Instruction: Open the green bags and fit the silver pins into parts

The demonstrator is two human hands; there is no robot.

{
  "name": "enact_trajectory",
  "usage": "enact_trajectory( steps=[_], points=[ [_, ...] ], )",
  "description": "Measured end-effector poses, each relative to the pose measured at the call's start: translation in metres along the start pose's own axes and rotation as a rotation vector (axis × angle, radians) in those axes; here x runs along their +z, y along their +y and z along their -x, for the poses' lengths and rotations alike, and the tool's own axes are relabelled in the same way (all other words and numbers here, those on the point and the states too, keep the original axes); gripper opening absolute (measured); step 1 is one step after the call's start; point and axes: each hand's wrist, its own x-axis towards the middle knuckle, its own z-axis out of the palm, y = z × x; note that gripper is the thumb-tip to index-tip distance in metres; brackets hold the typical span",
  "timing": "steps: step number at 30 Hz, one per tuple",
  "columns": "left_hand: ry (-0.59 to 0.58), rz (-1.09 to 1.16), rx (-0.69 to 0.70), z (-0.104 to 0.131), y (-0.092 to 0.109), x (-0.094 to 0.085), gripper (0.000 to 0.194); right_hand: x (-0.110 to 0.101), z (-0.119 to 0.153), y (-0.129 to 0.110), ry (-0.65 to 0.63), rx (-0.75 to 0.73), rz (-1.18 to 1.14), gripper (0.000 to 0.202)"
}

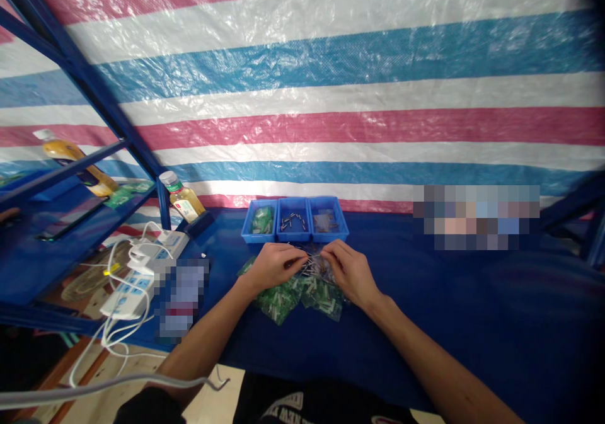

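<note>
My left hand [276,265] is over the blue table with thumb and fingertips pinched together; whatever they grip is too small to make out. Facing it, my right hand [350,271] is pinched the same way, its fingertips beside a clear plastic bag [321,266]. Between both hands lies a loose heap of thin metal pins [308,265]. Green-tinted plastic packets [278,301] with small pale pieces inside are spread in front of the hands, and more green packets [324,298] lie by my right wrist.
Just behind the hands stand three joined blue bins: a left bin [244,230] with green packets, a middle bin [292,237] with metal pins, a right bin [345,229] with clear packets. To the left are a power strip [125,295] with white cables and a drink bottle [182,197].
</note>
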Motion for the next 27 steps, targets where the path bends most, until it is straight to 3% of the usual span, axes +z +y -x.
enact_trajectory(
  steps=[27],
  points=[
    [-0.064, 0.009, 0.015, 0.0003, 0.0041, -0.0020, 0.021, 0.0042, 0.0016, -0.0012, -0.097, -0.003, -0.021, 0.030]
  ],
)
